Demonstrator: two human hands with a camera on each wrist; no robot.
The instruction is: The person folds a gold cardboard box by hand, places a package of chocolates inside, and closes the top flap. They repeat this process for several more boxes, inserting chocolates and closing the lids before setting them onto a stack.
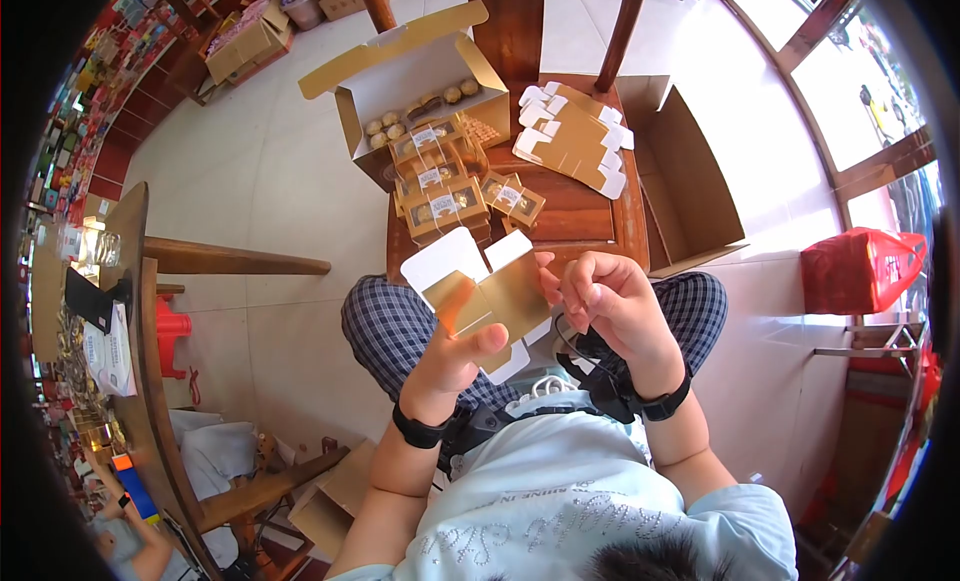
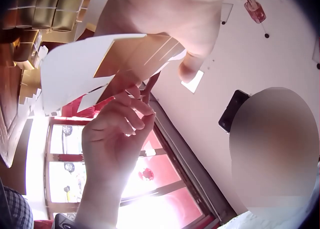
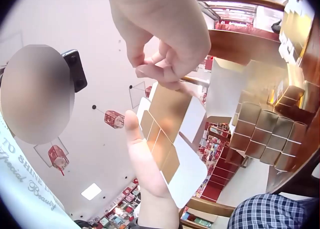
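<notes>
A gold card blank (image 1: 510, 293) with white flaps is held above the lap, partly unfolded. The left hand (image 1: 455, 351) grips its left side, thumb on the near face; in the right wrist view the left hand (image 3: 147, 164) supports the card (image 3: 170, 109) from below. At the card's right edge is the right hand (image 1: 610, 301), fingers bent with thumb and fingertips close together; in the left wrist view the right hand (image 2: 117, 134) has its fingertips by the card (image 2: 135, 59). Whether those fingertips pinch the card is unclear.
On the wooden stool (image 1: 580, 226) ahead sit stacked small gold boxes (image 1: 440, 206), flat gold blanks (image 1: 575, 141) and an open gold carton (image 1: 350, 116) holding round items. A large cardboard box (image 1: 690, 181) stands to the right, beyond it a red bag (image 1: 865, 271).
</notes>
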